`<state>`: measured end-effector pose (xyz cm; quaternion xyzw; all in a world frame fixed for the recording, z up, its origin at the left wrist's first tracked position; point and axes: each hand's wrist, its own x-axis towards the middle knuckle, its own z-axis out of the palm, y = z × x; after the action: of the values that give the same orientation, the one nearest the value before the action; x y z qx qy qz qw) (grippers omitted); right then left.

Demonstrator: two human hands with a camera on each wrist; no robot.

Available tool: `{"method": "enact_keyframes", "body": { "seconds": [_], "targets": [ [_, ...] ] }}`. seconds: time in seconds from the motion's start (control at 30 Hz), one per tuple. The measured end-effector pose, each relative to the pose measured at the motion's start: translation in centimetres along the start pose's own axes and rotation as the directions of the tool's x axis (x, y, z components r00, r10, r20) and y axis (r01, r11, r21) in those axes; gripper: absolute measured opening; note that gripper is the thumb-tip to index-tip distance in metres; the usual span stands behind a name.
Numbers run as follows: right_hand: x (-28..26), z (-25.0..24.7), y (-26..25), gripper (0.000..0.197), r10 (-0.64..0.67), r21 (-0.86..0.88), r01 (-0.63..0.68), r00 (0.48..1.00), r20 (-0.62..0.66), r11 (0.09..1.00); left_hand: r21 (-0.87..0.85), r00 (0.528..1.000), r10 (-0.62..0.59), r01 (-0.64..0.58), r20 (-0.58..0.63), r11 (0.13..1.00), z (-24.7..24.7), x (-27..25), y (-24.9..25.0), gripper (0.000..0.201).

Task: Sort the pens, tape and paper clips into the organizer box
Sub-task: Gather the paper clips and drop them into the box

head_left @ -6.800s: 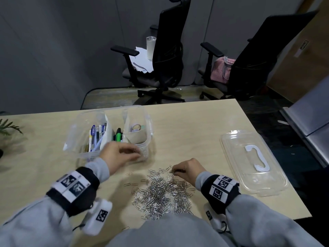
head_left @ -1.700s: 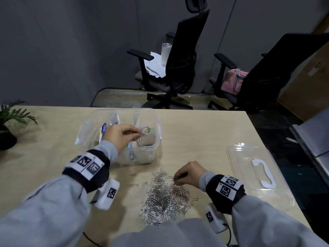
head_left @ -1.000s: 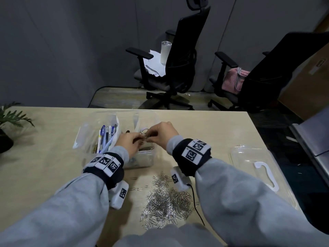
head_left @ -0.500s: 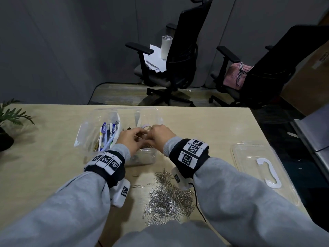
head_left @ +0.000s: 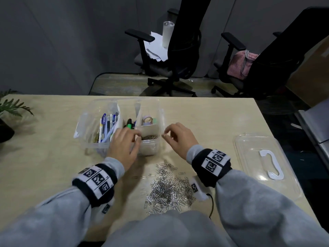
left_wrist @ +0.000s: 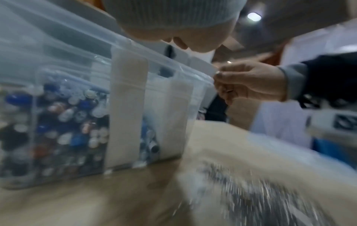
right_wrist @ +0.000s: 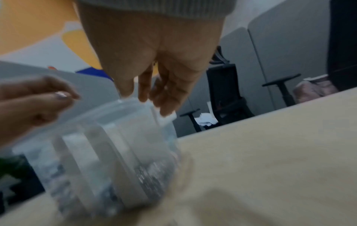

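Note:
The clear organizer box (head_left: 83,122) stands on the table. Its left compartment holds pens (head_left: 106,127), its middle a green marker (head_left: 130,125), its back right tape rolls (head_left: 147,120), and its front right paper clips (head_left: 149,137). A loose pile of paper clips (head_left: 169,188) lies in front of the box. My left hand (head_left: 138,139) hovers at the clip compartment's near rim, thumb tip against curled fingertips (right_wrist: 63,94), with nothing visible between them. My right hand (head_left: 166,134) hangs just right of the box, its fingers (right_wrist: 142,91) relaxed and empty.
The box's clear lid (head_left: 263,163) with a white handle lies at the table's right end. A potted plant (head_left: 7,114) stands at the left edge. Two office chairs (head_left: 178,50) stand beyond the table's far edge.
Half a second ago both hands met above the clip compartment. They have now parted: the right hand moved right, off the box, and the left drew back to the near rim.

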<state>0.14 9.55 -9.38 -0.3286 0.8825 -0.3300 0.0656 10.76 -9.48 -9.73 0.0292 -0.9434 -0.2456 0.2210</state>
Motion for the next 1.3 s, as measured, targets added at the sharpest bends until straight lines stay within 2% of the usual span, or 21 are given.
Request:
{"method": "enact_keyframes", "body": {
  "seconds": [0.03,0.07,0.1,0.13,0.17,0.2,0.23,0.27,0.3,0.33,0.43,0.53,0.67,0.77,0.87,0.97,1.13,1.3],
  "targets": [
    [-1.0,0.4,1.2,0.037,0.060,-0.038,-0.055,0.989,0.136,0.998,-0.020,0.993,0.099,-0.098,0.061,0.995,0.0,-1.2,-0.3,0.021],
    [-1.9,1.0,2.4,0.054,0.125,-0.100,-0.100,0.949,0.289,0.990,-0.057,0.972,0.188,-0.181,0.139,0.982,0.1,-2.4,-0.4,0.023],
    [-2.8,1.6,3.5,0.071,0.188,-0.170,-0.126,0.886,0.424,0.977,-0.087,0.943,0.233,-0.218,0.239,0.972,0.4,-3.5,-0.9,0.030],
    [-3.5,2.3,4.4,0.085,0.234,-0.223,-0.134,0.821,0.520,0.965,-0.081,0.908,0.212,-0.196,0.361,0.977,0.9,-4.5,-1.6,0.037],
    [-4.1,3.0,5.0,0.097,0.255,-0.252,-0.128,0.775,0.578,0.959,-0.025,0.860,0.115,-0.118,0.498,0.993,1.4,-5.1,-2.5,0.044],
    [-4.5,3.6,5.5,0.106,0.252,-0.260,-0.110,0.750,0.612,0.959,0.059,0.780,-0.032,-0.007,0.624,0.998,2.0,-5.8,-3.4,0.063],
    [-4.8,4.2,5.7,0.114,0.236,-0.270,-0.075,0.738,0.632,0.960,0.158,0.679,-0.186,0.104,0.710,0.982,2.6,-6.4,-4.4,0.088],
    [-5.0,4.8,5.7,0.119,0.211,-0.289,-0.021,0.734,0.646,0.957,0.247,0.587,-0.291,0.156,0.755,0.956,3.0,-6.7,-4.9,0.107],
    [-5.0,5.3,5.5,0.123,0.191,-0.315,0.034,0.732,0.654,0.949,0.298,0.540,-0.328,0.145,0.775,0.943,3.5,-6.8,-5.1,0.116],
    [-5.0,5.8,5.1,0.125,0.174,-0.335,0.078,0.732,0.659,0.939,0.309,0.526,-0.319,0.110,0.788,0.945,4.0,-6.8,-4.8,0.119],
    [-4.9,7.1,3.9,0.120,0.116,-0.358,0.182,0.732,0.671,0.916,0.245,0.532,-0.240,0.062,0.812,0.968,6.0,-6.8,-3.6,0.112],
    [-5.2,7.9,3.4,0.098,0.083,-0.331,0.194,0.741,0.666,0.923,0.140,0.537,-0.190,0.134,0.822,0.981,8.0,-7.0,-2.2,0.098],
    [-5.4,7.9,3.3,0.065,0.114,-0.296,0.145,0.698,0.707,0.944,0.088,0.509,-0.161,0.166,0.846,0.982,9.3,-7.3,-1.2,0.060],
    [-5.5,7.8,3.2,0.047,0.123,-0.273,0.123,0.670,0.732,0.954,0.083,0.499,-0.129,0.115,0.857,0.990,9.4,-6.9,-0.7,0.034],
    [-5.5,7.5,2.7,0.034,0.141,-0.280,0.108,0.663,0.735,0.954,0.091,0.482,-0.115,0.073,0.869,0.993,9.3,-6.5,-0.6,0.036],
    [-5.4,7.0,2.4,0.026,0.146,-0.268,0.080,0.672,0.726,0.960,0.107,0.482,-0.102,0.017,0.870,0.994,8.8,-6.4,-0.6,0.029],
    [-5.7,5.7,2.6,0.021,0.152,-0.219,0.002,0.713,0.684,0.976,0.054,0.536,-0.077,0.057,0.840,0.997,7.2,-6.4,-0.4,0.021],
    [-5.6,3.4,2.4,0.025,0.143,-0.134,-0.079,0.800,0.582,0.988,-0.004,0.667,-0.070,0.108,0.742,0.994,4.2,-5.7,0.1,0.023]
  ]
}}
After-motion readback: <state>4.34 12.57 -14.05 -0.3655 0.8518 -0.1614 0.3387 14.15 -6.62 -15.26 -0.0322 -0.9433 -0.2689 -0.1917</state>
